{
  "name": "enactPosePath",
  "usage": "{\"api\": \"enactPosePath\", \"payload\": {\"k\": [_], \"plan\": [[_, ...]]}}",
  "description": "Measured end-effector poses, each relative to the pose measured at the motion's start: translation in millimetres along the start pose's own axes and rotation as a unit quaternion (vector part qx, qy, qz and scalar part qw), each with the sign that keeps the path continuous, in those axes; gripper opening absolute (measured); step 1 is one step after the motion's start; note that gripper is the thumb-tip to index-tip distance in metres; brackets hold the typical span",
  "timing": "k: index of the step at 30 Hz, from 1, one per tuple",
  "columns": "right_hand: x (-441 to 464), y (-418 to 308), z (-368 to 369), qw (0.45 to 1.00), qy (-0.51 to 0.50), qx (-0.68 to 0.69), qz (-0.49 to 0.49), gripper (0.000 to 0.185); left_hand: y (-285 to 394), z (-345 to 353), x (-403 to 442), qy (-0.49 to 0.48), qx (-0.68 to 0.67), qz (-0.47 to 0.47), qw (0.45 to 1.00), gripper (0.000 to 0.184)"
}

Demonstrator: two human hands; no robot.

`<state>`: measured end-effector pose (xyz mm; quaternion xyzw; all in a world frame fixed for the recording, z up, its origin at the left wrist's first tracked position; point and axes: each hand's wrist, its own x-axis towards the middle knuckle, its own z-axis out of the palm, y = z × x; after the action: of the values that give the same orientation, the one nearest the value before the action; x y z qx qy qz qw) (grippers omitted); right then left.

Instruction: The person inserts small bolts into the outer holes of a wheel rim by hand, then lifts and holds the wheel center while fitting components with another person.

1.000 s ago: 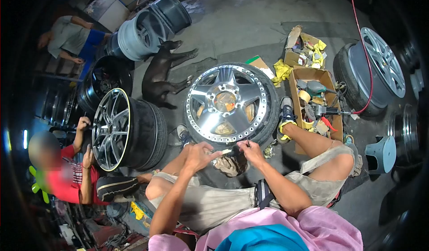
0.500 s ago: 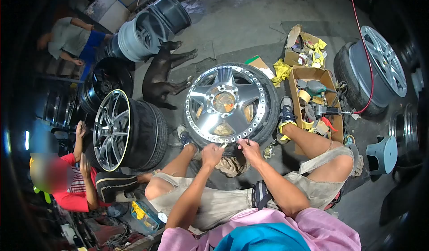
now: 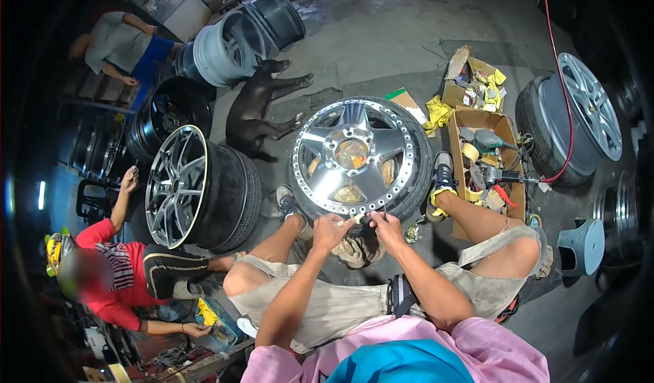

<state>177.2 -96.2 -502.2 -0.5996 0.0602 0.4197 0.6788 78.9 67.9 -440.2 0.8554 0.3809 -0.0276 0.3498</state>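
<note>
A polished five-spoke wheel rim (image 3: 371,182) with small holes around its edge lies face up on a tire (image 3: 423,158) between my legs. At the near edge of the rim, my left hand (image 3: 331,232) is closed on a small pale strip (image 3: 358,218), too small to identify. My right hand (image 3: 387,229) is closed beside it, with a thin dark tool (image 3: 385,212) poking out of the fingers. Both hands are close together, fingertips near the strip. A crumpled tan cloth (image 3: 360,253) lies below them.
Right of the wheel stands a cardboard box (image 3: 481,118) of tools, with a red hose (image 3: 567,110) running down to it. A dark dog (image 3: 248,120) lies beyond. At left, a seated person in red (image 3: 116,274) is near another wheel (image 3: 178,187). A stool (image 3: 581,247) stands right.
My hands have drawn closer together, and the pale strip now shows between them. The person in red has lowered one hand toward a container. The view has shifted slightly.
</note>
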Motion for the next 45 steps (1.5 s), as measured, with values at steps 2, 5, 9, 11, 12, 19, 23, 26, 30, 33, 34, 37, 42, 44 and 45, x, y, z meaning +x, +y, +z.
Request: {"api": "enactPosePath", "payload": {"k": [2,5,9,11,12,19,23,26,30,33,34,37,42,44,45], "plan": [[-0.6,-1.1,-3.6,1.0,-0.01,0.0,0.007,0.025,8.2,11.5,3.8,0.035,0.028,0.007,0.999,0.045],[-1.3,-5.3,-2.5,1.0,-0.003,0.01,0.002,0.025,12.2,26.2,7.9,0.066,0.02,0.021,0.997,0.033],[1.4,-4.3,-0.1,1.0,0.003,0.027,-0.002,0.026,7.4,17.1,8.5,0.078,0.038,0.063,0.994,0.024],[5.7,-2.2,2.2,1.0,0.019,0.023,0.009,0.029,-2.3,3.2,6.5,0.065,0.058,0.075,0.993,0.024],[8.7,-0.5,4.1,0.999,0.022,0.027,0.009,0.029,-4.6,-7.0,4.9,0.053,0.078,0.084,0.992,0.024],[18.0,21.3,13.0,0.994,0.066,0.022,-0.08,0.031,-48.5,-71.7,-28.7,-0.08,0.152,0.095,0.981,0.031],[43.5,14.6,-6.5,0.982,0.122,-0.009,-0.143,0.03,-62.8,-73.0,-55.3,-0.223,0.126,0.088,0.963,0.034],[51.5,1.3,-19.0,0.976,0.148,-0.011,-0.16,0.03,-44.2,-54.8,-52.6,-0.14,0.056,0.184,0.971,0.024],[49.3,-7.0,-24.0,0.963,0.178,-0.093,-0.177,0.031,30.6,-44.5,-30.9,-0.081,0.001,0.188,0.979,0.015],[42.6,-15.1,-26.9,0.978,0.137,-0.064,-0.145,0.031,52.0,-30.5,-19.8,-0.114,-0.071,0.15,0.98,0.029],[39.6,-17.7,-27.7,0.987,0.109,-0.019,-0.114,0.031,47.8,-21.5,-14.2,-0.116,-0.071,0.154,0.979,0.029],[36.1,-15.2,-37.1,0.993,0.077,0.006,-0.088,0.031,45.8,-1.9,-6.9,-0.1,-0.045,0.163,0.981,0.034],[32.2,-1.9,-43.5,0.993,0.068,-0.046,-0.082,0.032,34.6,18.5,12.4,0.0,-0.015,0.097,0.995,0.035],[35.5,3.1,-44.1,0.993,0.075,-0.043,-0.083,0.032,30.6,23.9,22.3,0.036,-0.013,0.087,0.995,0.037],[37.4,6.1,-45.5,0.992,0.082,-0.045,-0.085,0.031,30.3,24.8,25.5,0.059,-0.006,0.083,0.995,0.038]]}}
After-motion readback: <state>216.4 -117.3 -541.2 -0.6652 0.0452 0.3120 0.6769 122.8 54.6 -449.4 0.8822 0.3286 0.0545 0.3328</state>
